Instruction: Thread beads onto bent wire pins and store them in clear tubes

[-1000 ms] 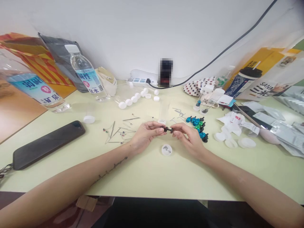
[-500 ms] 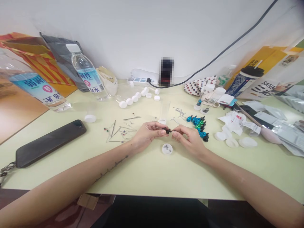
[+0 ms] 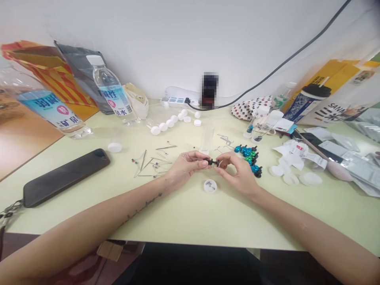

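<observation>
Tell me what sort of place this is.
Probably an ordinary desk used for small hand assembly work, not a factory line: thin metal pins lie on it beside a cluster of blue, green and black small parts, with a mobile phone close by.

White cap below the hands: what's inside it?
The white cap holds a few tiny dark parts, too small to identify. Its underside is hidden, as it lies on the desk.
</observation>
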`<move>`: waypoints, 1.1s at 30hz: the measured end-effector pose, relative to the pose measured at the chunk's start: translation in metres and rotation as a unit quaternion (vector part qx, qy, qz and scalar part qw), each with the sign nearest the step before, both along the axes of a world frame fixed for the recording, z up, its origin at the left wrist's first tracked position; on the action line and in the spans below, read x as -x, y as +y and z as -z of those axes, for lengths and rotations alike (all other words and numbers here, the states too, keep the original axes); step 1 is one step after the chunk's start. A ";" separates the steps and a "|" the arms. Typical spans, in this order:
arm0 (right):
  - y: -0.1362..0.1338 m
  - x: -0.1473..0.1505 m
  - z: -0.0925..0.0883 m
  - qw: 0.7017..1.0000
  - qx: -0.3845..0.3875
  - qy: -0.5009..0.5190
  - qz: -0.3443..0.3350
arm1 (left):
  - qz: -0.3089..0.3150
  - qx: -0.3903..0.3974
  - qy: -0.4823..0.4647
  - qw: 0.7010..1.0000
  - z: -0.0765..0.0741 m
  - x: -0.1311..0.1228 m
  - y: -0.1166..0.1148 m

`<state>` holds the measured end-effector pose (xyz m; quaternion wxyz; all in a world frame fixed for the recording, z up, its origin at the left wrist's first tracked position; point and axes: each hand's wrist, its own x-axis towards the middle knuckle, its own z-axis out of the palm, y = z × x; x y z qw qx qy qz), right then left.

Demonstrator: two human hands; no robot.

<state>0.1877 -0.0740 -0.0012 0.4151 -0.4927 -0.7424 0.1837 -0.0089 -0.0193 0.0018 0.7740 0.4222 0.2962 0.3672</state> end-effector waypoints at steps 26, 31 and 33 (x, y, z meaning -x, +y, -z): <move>0.000 -0.004 0.001 0.994 0.065 0.079 -0.030 | -0.032 -0.004 -0.014 0.999 0.003 0.002 0.002; 0.002 -0.001 -0.001 0.997 0.045 0.059 0.026 | -0.020 0.010 -0.012 1.000 0.002 0.002 0.000; 0.003 0.001 -0.001 0.998 0.043 0.045 0.023 | -0.012 0.016 -0.004 1.000 0.000 0.002 0.000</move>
